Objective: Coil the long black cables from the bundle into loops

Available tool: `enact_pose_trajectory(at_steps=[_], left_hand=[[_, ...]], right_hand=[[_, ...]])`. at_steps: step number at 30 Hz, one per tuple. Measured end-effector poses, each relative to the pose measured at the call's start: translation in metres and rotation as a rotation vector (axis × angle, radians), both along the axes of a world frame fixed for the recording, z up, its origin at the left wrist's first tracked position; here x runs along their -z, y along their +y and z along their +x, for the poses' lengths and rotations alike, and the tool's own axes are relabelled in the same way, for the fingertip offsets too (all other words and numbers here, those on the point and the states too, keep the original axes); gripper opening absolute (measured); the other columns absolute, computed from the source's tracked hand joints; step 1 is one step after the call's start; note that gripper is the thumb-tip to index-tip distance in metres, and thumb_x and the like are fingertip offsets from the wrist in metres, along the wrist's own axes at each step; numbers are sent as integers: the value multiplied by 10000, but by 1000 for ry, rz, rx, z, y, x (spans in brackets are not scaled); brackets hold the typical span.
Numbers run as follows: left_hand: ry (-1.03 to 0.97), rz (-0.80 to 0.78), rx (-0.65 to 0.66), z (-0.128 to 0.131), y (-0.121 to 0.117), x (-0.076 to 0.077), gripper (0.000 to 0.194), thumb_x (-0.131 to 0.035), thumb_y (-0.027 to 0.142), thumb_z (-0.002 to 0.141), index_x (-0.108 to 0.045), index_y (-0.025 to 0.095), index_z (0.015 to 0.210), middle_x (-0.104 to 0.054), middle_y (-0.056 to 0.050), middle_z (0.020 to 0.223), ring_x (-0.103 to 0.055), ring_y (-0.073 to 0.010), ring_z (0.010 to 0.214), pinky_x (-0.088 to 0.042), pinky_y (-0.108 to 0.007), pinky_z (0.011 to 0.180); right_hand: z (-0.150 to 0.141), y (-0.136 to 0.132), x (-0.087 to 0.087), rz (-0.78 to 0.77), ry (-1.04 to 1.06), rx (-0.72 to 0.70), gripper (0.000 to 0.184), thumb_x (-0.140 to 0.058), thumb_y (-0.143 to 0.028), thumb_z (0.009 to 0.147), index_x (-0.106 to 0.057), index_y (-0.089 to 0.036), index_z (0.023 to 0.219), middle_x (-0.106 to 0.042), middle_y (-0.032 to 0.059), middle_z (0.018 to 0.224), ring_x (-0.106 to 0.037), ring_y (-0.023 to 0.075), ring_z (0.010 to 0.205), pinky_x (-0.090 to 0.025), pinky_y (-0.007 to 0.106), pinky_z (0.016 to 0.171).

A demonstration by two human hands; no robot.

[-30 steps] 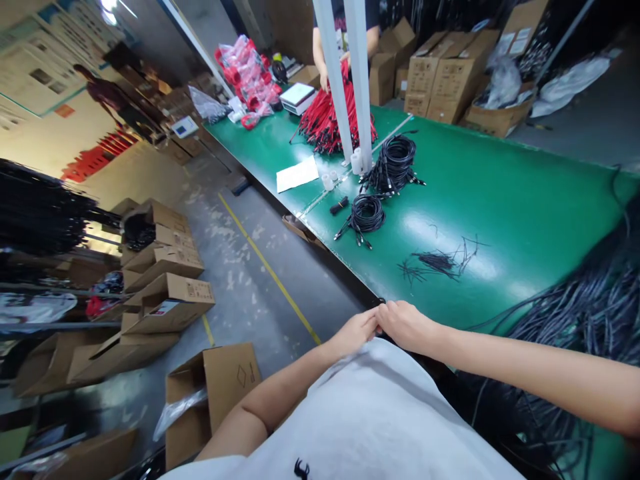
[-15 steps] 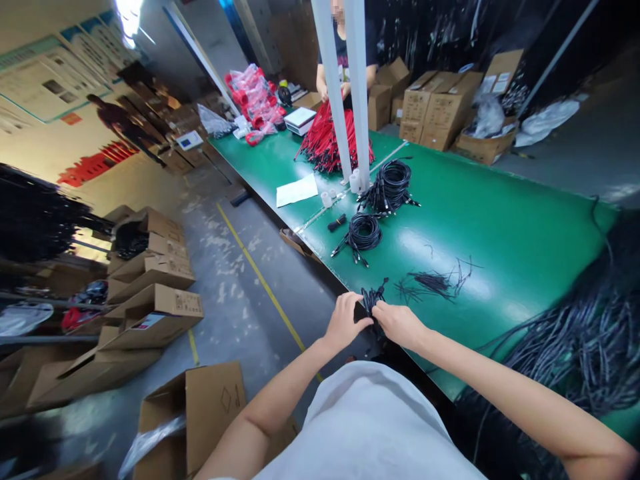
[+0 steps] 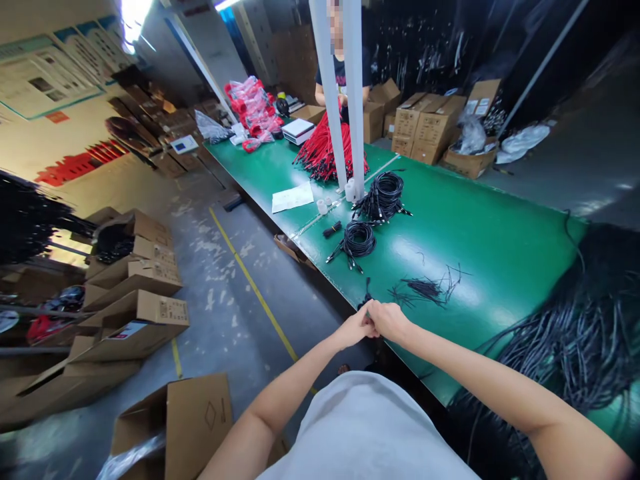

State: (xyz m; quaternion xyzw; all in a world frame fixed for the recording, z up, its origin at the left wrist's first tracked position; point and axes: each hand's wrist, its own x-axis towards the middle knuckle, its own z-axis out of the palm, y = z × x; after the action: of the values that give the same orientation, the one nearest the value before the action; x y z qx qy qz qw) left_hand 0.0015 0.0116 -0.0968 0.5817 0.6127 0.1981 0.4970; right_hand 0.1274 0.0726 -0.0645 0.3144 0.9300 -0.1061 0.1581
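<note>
At the near edge of the green table, my left hand (image 3: 354, 328) and my right hand (image 3: 391, 321) meet with fingers closed around a black cable (image 3: 367, 293). Only its end sticks out beyond my knuckles; the rest is hidden by the hands. Just past them on the table lies a small coiled black cable bundle (image 3: 359, 238), with a larger coil (image 3: 385, 193) behind it. To the right of my hands are loose thin black ties (image 3: 425, 288). A big heap of black cables (image 3: 565, 353) covers the table's right end.
White posts (image 3: 356, 100) rise from the green table (image 3: 480, 220). A person (image 3: 345, 73) stands across it by a pile of red cables (image 3: 325, 150). A paper (image 3: 293, 197) lies to the left. Cardboard boxes (image 3: 197, 413) stand on the floor at left, others (image 3: 435, 127) behind the table.
My hands have drawn together and closed over the black cable bundle, which showed between them before and is now mostly covered. The view has shifted slightly.
</note>
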Motion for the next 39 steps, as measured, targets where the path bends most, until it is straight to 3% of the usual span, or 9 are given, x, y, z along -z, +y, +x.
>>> enact_pose_trajectory(at_steps=[8, 13, 19, 22, 25, 27, 30, 35, 39], left_hand=[[230, -26, -125, -13, 0, -9, 105, -633, 200, 781, -698, 159, 852, -725, -159, 1020, -595, -375, 1185, -409, -495, 1026], [96, -98, -162, -4, -6, -9, 236, -525, 253, 895, -700, 152, 1017, -733, -126, 953, -685, -258, 1016, -506, -395, 915], [-531, -327, -73, 26, -23, 13, 320, -530, 141, 863, -647, 136, 1160, -720, -115, 1061, -701, -182, 946, -542, -335, 877], [-174, -77, 53, 14, -22, 9, 190, -541, 153, 864, -717, 159, 934, -734, -102, 979, -672, -231, 981, -505, -417, 956], [175, 327, -52, -14, -13, -6, 304, -583, 229, 875, -678, 202, 1163, -673, -107, 1245, -564, -262, 1210, -403, -455, 1089], [224, 327, 34, -26, -6, -14, 444, -652, 312, 847, -617, 213, 1279, -637, -105, 1324, -554, -268, 1230, -407, -435, 1079], [211, 73, 179, -19, 1, -13, 223, -627, 322, 856, -721, 200, 1016, -743, -69, 1031, -660, -246, 983, -482, -360, 925], [223, 107, -158, 38, -2, 9, 347, -485, 243, 900, -653, 134, 1183, -668, -167, 1203, -580, -309, 1149, -411, -458, 1025], [-398, -71, -406, 70, 0, 25, 674, -680, 159, 731, -511, 189, 1383, -610, -138, 1331, -552, -278, 1246, -360, -450, 1124]], right_hand=[[-4, -18, -2, -40, 12, -48, 266, -398, -81, 896, -623, -84, 1037, -651, 178, 996, -683, 252, 906, -492, 314, 701], [-2, -4, 2, -9, -32, 94, 225, -423, -154, 933, -620, -101, 1029, -656, 162, 963, -697, 235, 889, -480, 263, 668], [-1, -5, 11, 41, -49, 73, 214, -465, -90, 889, -603, -78, 1053, -628, 174, 980, -684, 251, 884, -475, 283, 684], [7, -8, 13, 38, -31, -13, 171, -500, -113, 884, -601, -87, 1020, -623, 163, 954, -670, 245, 866, -454, 285, 679], [19, -9, 14, 23, 13, -124, 231, -390, -90, 924, -601, -117, 1016, -622, 142, 964, -651, 223, 863, -430, 294, 678], [26, -10, 15, 7, 46, -203, 250, -370, -86, 926, -601, -128, 1012, -620, 132, 980, -635, 206, 859, -419, 299, 686], [33, -9, 19, -10, 87, -231, 196, -425, -113, 915, -606, -139, 984, -620, 116, 966, -623, 196, 843, -415, 304, 687], [38, 14, 27, 47, 93, -18, 188, -430, -93, 900, -605, -121, 961, -622, 125, 918, -644, 197, 800, -403, 282, 618], [39, 30, 30, 95, 85, 191, 234, -379, -87, 928, -610, -105, 961, -639, 138, 906, -675, 210, 797, -365, 259, 576]])
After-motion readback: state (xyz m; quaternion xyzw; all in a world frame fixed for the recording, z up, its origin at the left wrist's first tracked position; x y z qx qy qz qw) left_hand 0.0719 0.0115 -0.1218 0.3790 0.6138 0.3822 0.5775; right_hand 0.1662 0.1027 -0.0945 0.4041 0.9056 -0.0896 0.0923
